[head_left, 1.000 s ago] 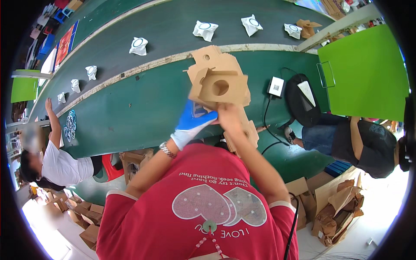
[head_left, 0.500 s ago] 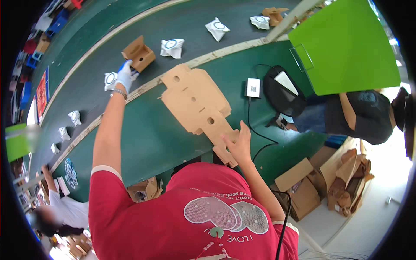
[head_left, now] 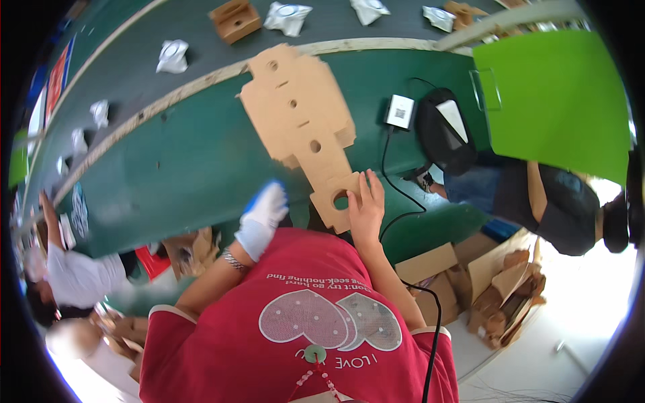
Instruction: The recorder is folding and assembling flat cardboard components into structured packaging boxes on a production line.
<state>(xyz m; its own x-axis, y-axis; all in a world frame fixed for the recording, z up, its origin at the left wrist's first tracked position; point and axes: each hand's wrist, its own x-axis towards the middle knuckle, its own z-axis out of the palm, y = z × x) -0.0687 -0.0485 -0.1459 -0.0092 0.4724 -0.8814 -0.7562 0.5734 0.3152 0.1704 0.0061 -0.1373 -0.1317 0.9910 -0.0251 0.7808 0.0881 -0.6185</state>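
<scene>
- Spanning the middle of the frame, the green table gives the cardboard a level surface.
- Center: that cardboard lies flat and stacked, perhaps for easy reach.
- Just below center: the gloved left hand hovers, loosely extended, apparently empty.
- Right of it: the bare right hand, fingers straight, touches the cardboard's lower end, perhaps steadying it.
- Top, left of center: a box on the dark belt.
</scene>
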